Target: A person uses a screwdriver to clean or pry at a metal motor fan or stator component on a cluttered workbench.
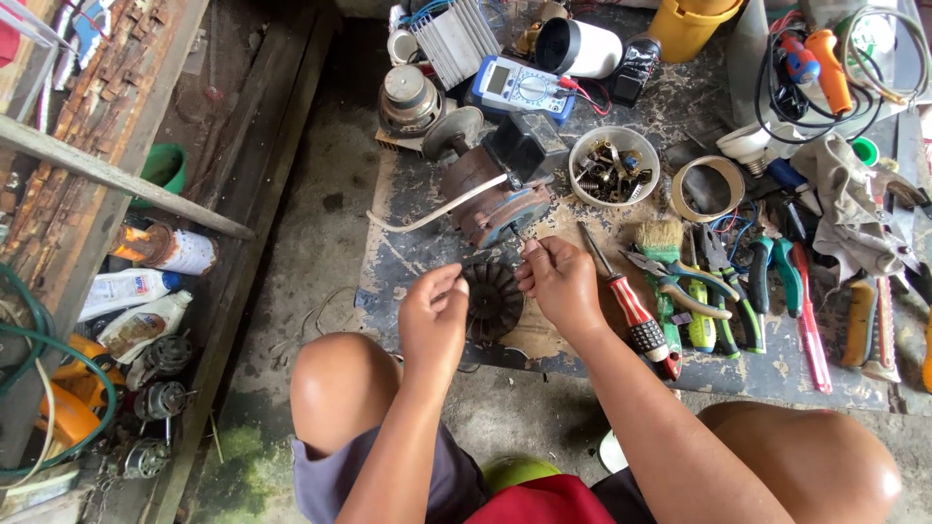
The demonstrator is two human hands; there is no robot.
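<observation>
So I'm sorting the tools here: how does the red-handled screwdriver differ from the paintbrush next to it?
The red-handled screwdriver is long and thin with a metal shaft and a red and black handle; the paintbrush is broader, with pale bristles and a green handle. The screwdriver lies slanted, tip toward the motor; the paintbrush lies nearly straight, bristles away from the person. Both lie flat on the board, right of the right hand.

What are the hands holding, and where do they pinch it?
Both the left hand and right hand pinch something thin at the fingertips, maybe a wire, above the black fan wheel; it is too small to tell.
</observation>
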